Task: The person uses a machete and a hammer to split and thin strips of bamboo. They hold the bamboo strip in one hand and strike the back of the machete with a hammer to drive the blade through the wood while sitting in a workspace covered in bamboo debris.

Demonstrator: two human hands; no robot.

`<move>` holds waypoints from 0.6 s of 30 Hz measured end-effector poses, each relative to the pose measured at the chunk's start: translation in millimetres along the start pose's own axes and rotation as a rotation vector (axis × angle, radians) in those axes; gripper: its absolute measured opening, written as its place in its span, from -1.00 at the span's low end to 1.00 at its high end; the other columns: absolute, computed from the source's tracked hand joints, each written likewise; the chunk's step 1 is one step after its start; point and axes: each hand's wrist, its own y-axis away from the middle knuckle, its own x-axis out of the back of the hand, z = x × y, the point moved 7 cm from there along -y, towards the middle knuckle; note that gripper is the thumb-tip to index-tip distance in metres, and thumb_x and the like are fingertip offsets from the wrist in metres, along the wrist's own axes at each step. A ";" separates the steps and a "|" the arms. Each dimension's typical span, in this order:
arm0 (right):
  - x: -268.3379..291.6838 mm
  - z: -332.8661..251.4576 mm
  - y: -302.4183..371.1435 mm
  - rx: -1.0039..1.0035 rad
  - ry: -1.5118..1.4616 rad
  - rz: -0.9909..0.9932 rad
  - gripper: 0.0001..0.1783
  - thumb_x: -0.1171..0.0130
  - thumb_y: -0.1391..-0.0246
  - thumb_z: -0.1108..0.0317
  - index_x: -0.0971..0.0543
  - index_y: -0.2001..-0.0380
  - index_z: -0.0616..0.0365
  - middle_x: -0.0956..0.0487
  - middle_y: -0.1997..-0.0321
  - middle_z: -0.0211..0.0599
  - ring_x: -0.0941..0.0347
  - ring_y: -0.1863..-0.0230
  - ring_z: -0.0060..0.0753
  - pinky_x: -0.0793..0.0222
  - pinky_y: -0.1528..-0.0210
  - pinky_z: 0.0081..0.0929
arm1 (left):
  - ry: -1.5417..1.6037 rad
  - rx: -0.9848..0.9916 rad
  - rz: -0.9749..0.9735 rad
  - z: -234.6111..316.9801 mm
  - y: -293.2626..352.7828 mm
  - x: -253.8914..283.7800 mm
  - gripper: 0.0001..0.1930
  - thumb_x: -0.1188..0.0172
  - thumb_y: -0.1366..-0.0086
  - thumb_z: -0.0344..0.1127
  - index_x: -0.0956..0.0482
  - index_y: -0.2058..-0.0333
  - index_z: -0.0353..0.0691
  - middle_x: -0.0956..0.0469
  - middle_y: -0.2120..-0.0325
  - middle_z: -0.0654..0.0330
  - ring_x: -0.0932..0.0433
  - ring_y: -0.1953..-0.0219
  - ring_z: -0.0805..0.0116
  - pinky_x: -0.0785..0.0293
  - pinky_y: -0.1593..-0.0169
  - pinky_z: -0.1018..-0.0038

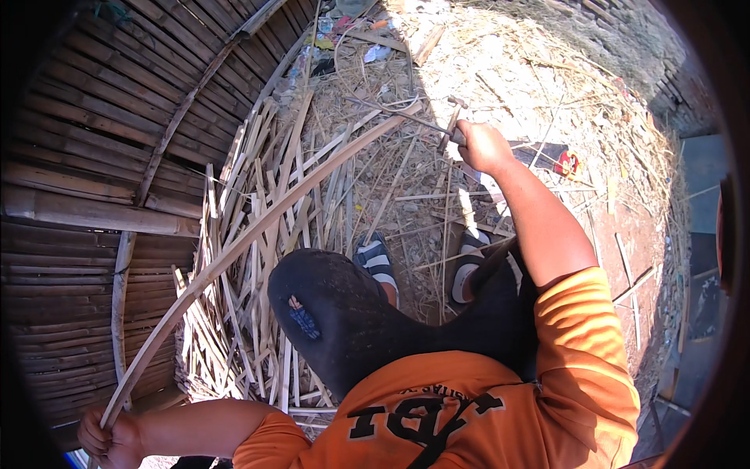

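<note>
Slats [211, 352] heaped left of centre look done; the strip [258, 223] grasped lower left by the left hand [112, 438] seems unfinished, the right hand [483, 147] gripping a knife [422, 122].

The strip [258, 223] looks matt wood, the knife blade [426, 123] metal.

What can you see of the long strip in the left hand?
The long strip looks like pale tan bamboo or wood, narrow, looking gently bowed. The left hand grips its near end at lower left; it slants up rightward, visually crossing the strip pile. A bladed tool crosses near its far end; contact is unclear.
</note>
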 end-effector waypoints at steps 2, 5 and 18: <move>-14.1 57.3 -2.3 -0.275 -0.078 0.022 -0.62 -0.21 0.01 0.31 -0.55 0.07 0.16 -0.65 0.18 0.14 -0.59 0.04 0.12 -0.48 -0.05 -0.04 | 0.013 -0.010 0.001 3.6 0.6 4.0 -0.66 0.14 -0.30 -0.13 -0.19 0.68 0.02 -0.08 0.82 0.46 -0.04 0.79 0.59 0.02 0.65 0.62; -17.6 80.3 -0.7 -0.396 -0.239 0.139 -0.60 -0.20 0.05 0.29 -0.59 0.09 0.17 -0.66 0.16 0.13 -0.60 0.04 0.08 -0.48 -0.06 -0.12 | 0.044 0.028 -0.029 -1.8 0.2 8.9 -0.64 0.15 -0.31 -0.06 -0.19 0.67 0.01 -0.07 0.80 0.45 -0.03 0.77 0.57 0.02 0.62 0.59; 9.9 -2.9 -4.4 -0.230 -0.652 0.119 -0.68 -0.33 0.07 0.24 -0.63 0.23 0.14 -0.66 0.33 -0.08 -0.60 0.27 -0.16 -0.47 0.14 -0.29 | 0.024 0.361 0.002 -265.7 31.0 -38.9 -0.39 0.13 -0.34 0.41 -0.29 0.51 -0.07 -0.08 0.68 0.39 -0.01 0.66 0.50 0.03 0.51 0.50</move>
